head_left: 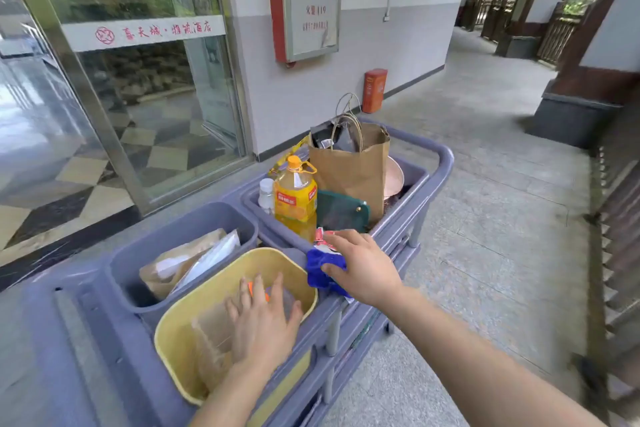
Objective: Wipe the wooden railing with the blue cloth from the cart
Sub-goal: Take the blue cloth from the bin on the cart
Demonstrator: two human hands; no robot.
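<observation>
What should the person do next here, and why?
Probably lift the cloth off the cart and turn toward the railing: the right hand grips the cloth at the cart's edge, and the railing stands off to the right, untouched.

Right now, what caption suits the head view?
Right hand grips the blue cloth on the grey cart; left hand spread over the yellow bin.

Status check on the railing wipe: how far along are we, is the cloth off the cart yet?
Done: only reaching the cart. In hand: the right hand grips the blue cloth at the cart's rim, not yet carried away; the left hand hovers open over the yellow bin. Left: take the cloth to the wooden railing on the right and wipe it.
</observation>
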